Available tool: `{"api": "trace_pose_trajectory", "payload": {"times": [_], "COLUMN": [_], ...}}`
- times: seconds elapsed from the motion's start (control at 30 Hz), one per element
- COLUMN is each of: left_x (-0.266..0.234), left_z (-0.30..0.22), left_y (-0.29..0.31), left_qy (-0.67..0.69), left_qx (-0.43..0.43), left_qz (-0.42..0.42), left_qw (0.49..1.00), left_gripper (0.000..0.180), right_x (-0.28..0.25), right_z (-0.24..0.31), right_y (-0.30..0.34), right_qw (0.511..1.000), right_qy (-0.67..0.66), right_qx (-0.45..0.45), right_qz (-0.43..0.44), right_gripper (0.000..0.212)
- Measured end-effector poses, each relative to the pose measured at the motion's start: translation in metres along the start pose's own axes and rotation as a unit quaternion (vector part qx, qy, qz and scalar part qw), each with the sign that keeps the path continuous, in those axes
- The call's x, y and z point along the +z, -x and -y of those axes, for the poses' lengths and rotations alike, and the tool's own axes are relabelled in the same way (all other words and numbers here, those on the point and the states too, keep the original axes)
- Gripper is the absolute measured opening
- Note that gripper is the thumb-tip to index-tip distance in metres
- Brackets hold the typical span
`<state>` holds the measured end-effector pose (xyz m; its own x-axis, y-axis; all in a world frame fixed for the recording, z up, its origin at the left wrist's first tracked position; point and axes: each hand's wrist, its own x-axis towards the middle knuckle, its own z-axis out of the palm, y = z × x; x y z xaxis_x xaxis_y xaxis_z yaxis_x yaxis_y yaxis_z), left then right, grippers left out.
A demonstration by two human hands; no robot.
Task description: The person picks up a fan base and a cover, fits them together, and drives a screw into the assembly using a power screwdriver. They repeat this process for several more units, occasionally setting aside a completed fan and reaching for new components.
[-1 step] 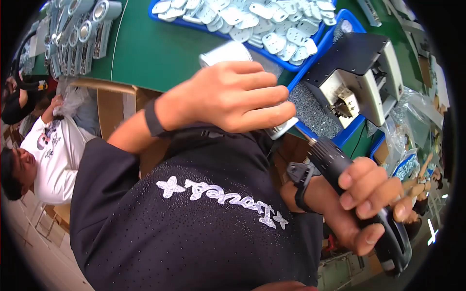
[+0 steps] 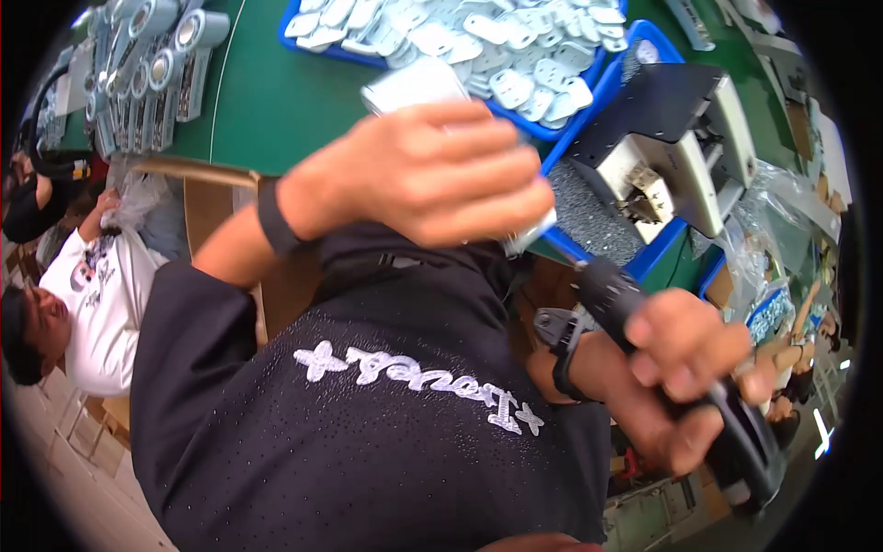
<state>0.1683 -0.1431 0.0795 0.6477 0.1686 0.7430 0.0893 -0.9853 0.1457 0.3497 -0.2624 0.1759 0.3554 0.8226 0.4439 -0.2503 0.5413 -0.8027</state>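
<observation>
My left hand (image 2: 437,175) is closed around a pale metal-looking part (image 2: 416,85). One end sticks out above the knuckles, and a corner shows below the fingertips; the fingers hide its middle, and blur hides its details. In my right hand (image 2: 685,373) is a black electric screwdriver (image 2: 609,293), gripped with the fingers wrapped round its body. The driver's bit points up and left toward the part's lower end. Whether the bit touches the part I cannot tell.
A blue tray (image 2: 368,58) of pale flat plates stands on the green table (image 2: 258,101). Right of it, a black-and-white machine (image 2: 681,147) stands over a blue tray of small screws (image 2: 602,216). Long pale parts with round ends (image 2: 161,69) lie left. Another person (image 2: 110,294) sits at left.
My left hand and the part have moved slightly up and left. The screwdriver in my right hand has shifted a little to the left, and both hands are more blurred.
</observation>
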Motion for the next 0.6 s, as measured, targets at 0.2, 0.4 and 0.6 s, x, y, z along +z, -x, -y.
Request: {"api": "trace_pose_trajectory", "payload": {"times": [0.2,0.4,0.6], "left_x": [-0.025,0.025,0.000], "left_z": [0.176,0.339,0.251], "left_y": [-0.074,-0.027,-0.050], "left_qy": [-0.075,-0.269,-0.200], "left_qx": [-0.155,-0.107,-0.116], "left_qz": [0.177,0.381,0.125], "left_qw": [0.969,0.878,0.965], "left_gripper": [0.044,0.028,0.054], "right_x": [0.004,0.013,0.003], "right_z": [-0.069,-0.142,-0.139], "right_y": [-0.014,-0.014,-0.016], "right_qw": [0.865,0.745,0.750], "right_qy": [0.497,0.634,0.625], "right_qx": [0.066,0.181,0.201], "right_qz": [0.012,0.103,0.081], "right_gripper": [0.041,0.040,0.037]}}
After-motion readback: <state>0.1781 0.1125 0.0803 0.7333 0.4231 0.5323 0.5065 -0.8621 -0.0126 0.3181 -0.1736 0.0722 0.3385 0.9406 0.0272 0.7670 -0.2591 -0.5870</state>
